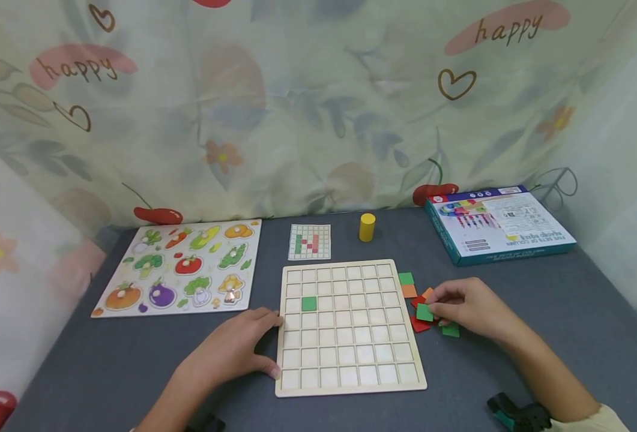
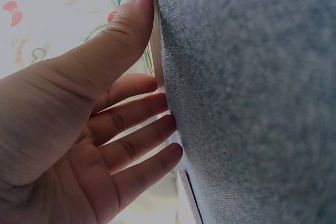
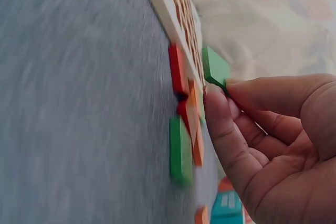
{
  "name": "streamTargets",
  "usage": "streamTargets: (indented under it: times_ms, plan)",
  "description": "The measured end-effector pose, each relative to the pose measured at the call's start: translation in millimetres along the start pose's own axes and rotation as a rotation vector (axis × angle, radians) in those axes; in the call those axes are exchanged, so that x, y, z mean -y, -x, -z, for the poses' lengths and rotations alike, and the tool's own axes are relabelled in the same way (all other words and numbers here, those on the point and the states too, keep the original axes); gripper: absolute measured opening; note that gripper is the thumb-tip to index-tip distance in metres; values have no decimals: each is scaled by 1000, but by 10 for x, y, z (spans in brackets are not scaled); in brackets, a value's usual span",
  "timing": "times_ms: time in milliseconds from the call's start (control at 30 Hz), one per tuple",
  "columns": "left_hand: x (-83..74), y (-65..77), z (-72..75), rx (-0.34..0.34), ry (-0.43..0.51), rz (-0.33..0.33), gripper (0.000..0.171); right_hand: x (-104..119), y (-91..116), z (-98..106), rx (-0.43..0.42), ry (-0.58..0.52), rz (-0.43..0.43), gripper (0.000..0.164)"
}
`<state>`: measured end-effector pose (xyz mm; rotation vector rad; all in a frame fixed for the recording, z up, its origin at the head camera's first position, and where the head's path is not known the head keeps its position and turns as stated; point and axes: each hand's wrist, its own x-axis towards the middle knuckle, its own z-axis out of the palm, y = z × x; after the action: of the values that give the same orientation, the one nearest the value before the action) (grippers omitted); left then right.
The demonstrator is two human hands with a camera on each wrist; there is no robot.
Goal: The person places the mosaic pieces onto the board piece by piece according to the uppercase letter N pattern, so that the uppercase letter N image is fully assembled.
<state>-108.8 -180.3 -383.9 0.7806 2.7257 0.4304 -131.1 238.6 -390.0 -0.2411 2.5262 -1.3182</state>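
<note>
A wooden grid board (image 1: 351,391) lies in the middle of the dark table, with one green square tile (image 1: 309,303) set in a cell toward its upper left. My left hand (image 1: 237,342) rests against the board's left edge, thumb and fingertips touching it. In the left wrist view the left hand's (image 2: 100,114) fingers are nearly straight. Between thumb and fingers my right hand (image 1: 472,309) pinches another green tile (image 1: 424,312), above a loose pile right of the board. The right wrist view shows this pinched green tile (image 3: 214,66) clear of the pile.
Red tiles (image 1: 419,324), orange tiles (image 1: 409,291) and green ones lie beside the board's right edge. Behind it are a pattern card (image 1: 310,242) and a yellow cylinder (image 1: 367,228). A vegetable puzzle board (image 1: 180,270) lies left; a flat box (image 1: 499,225) sits back right.
</note>
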Motion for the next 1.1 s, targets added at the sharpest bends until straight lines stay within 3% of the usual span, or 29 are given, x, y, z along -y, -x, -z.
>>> streamTargets:
  times_ms: [367,600,1100]
  plan:
    - [25,-17,-24,-13,-12,-10,80,280,-244,-331,60,-60,101,9]
    - [12,-15,-20,-15,-8,-15,81,404,-364,-462,90,-42,117,5]
    - [-3,5,-4,-3,7,-9,78,714,-618,-879,152,-114,117,4]
